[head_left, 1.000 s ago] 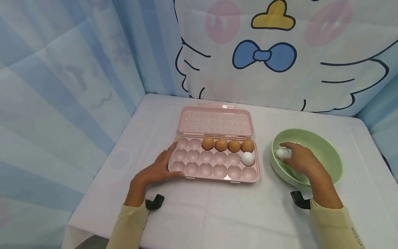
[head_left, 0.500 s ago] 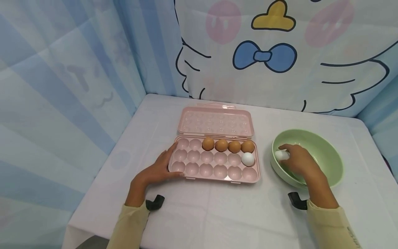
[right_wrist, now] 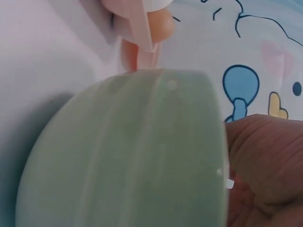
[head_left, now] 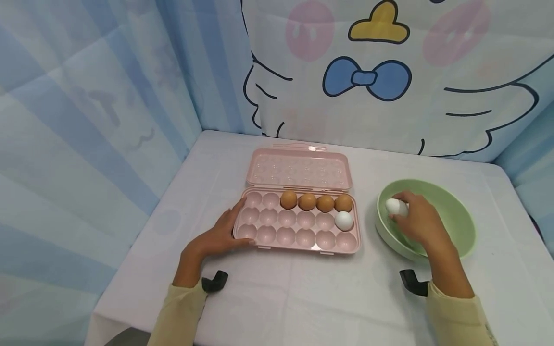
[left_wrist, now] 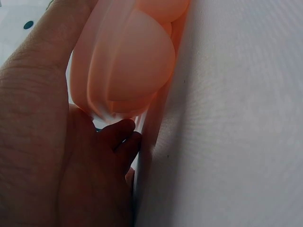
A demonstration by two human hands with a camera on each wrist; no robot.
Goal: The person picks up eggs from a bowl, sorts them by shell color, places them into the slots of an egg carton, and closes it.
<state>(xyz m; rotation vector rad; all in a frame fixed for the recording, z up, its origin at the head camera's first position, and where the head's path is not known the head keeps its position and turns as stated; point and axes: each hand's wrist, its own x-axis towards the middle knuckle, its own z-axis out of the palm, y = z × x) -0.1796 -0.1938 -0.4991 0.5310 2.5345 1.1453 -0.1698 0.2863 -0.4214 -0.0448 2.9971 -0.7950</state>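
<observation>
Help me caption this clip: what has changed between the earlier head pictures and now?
The right hand and the oval white egg it pinches have shifted slightly up the head picture, within the round pale-green bowl. The left hand stays at the left end of the rectangular pink plastic carton, whose four round brown eggs and one round white egg have not moved.

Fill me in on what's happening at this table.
A person's right hand holds a white egg at the green bowl. Their left hand holds the left end of the open pink egg carton. Four brown eggs sit in its far row, with another white egg at the middle row's right end.
</observation>
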